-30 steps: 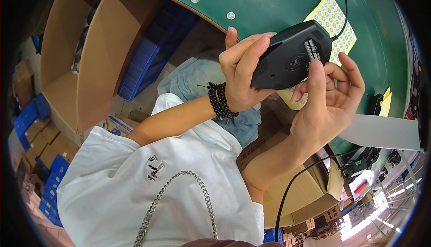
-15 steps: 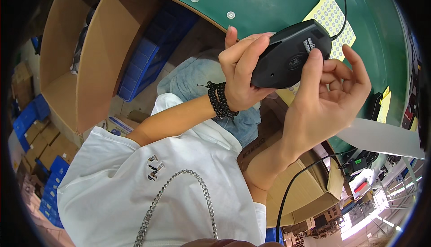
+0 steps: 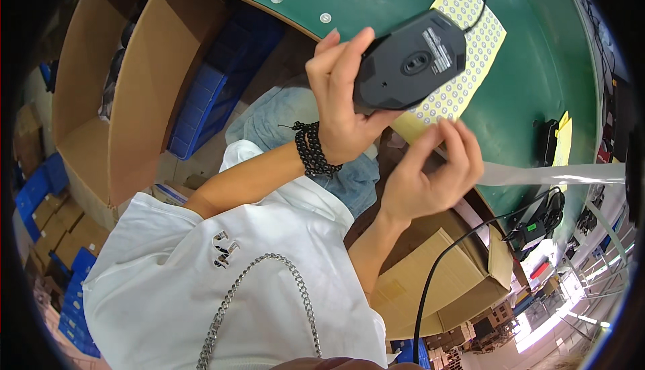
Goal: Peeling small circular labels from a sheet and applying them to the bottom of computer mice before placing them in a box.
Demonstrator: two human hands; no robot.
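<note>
Head view: our left hand [image 3: 341, 104] is grasping a mouse [image 3: 407, 62], long axis slanting, nose pointing upper right; whether our right hand [image 3: 433, 176] is gripping, we cannot tell.

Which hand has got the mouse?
The left hand, with the black beaded bracelet on its wrist, grips the black mouse; the right hand is apart from it.
</note>
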